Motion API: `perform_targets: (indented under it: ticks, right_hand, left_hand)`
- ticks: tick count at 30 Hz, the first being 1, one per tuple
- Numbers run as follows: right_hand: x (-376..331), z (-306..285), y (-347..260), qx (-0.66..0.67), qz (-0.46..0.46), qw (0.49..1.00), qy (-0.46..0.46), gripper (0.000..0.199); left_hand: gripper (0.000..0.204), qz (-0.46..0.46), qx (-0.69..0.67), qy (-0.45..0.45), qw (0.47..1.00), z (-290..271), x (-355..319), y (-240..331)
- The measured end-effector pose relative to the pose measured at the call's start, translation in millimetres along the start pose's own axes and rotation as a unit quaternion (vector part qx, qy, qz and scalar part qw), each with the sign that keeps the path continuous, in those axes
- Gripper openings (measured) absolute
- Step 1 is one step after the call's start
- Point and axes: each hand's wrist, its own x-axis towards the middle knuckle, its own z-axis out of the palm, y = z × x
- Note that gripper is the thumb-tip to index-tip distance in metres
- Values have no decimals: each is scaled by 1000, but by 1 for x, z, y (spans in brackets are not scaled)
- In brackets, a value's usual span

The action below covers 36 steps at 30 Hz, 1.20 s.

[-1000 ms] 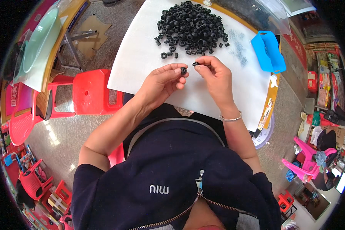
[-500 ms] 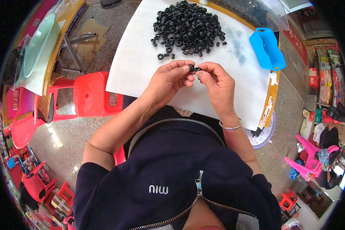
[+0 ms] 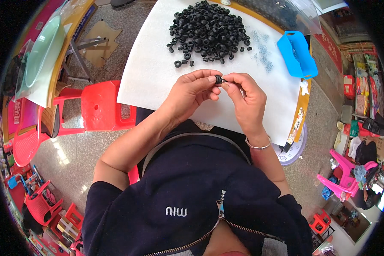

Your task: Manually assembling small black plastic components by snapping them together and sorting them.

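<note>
Between my two hands, above the near part of the white-covered table (image 3: 158,77), are small black parts. My left hand (image 3: 196,87) pinches a round black ring-like part (image 3: 218,79) between thumb and forefinger. From the other side my right hand (image 3: 244,96) grips a smaller dark piece (image 3: 224,80), and the two pieces meet or nearly meet; the fingers hide the exact contact. Beyond my hands lies a large heap of black ring-shaped and cylindrical parts (image 3: 207,32), with several loose ones at its near edge.
Right of the heap, tiny silvery pieces (image 3: 262,51) are scattered on the cover. A blue plastic basket (image 3: 298,55) stands at the table's right edge. A red stool (image 3: 99,104) is on the left, and a pale green basin (image 3: 45,49) sits on another table.
Both hands have shifted slightly right and toward me. The two black pieces are closer together, with the right one now largely covered by my fingers.
</note>
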Motion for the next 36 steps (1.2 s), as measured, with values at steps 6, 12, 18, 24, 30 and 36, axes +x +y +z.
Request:
perform_targets:
  ticks: [6, 12, 18, 24, 30, 36]
  right_hand:
    - [0, 1, -4, -32, -30, 999, 10, 11]
    - [0, 1, -6, -46, -54, 997, 29, 10]
    - [1, -1, -7, -58, -67, 995, 37, 10]
    - [0, -8, -11, -20, -15, 999, 39, 11]
    - [0, -7, -15, -18, -36, 999, 28, 11]
    - [0, -4, -14, -40, -46, 998, 23, 11]
  left_hand:
    - [23, 18, 46, 5, 999, 2, -2, 1]
    - [24, 32, 78, 4, 996, 4, -3, 0]
    - [25, 15, 50, -11, 999, 5, -1, 2]
    - [25, -14, -35, -27, 999, 2, 1, 0]
    - [25, -13, -33, -34, 999, 3, -1, 1]
    - [25, -8, -12, -28, 1000, 3, -2, 1]
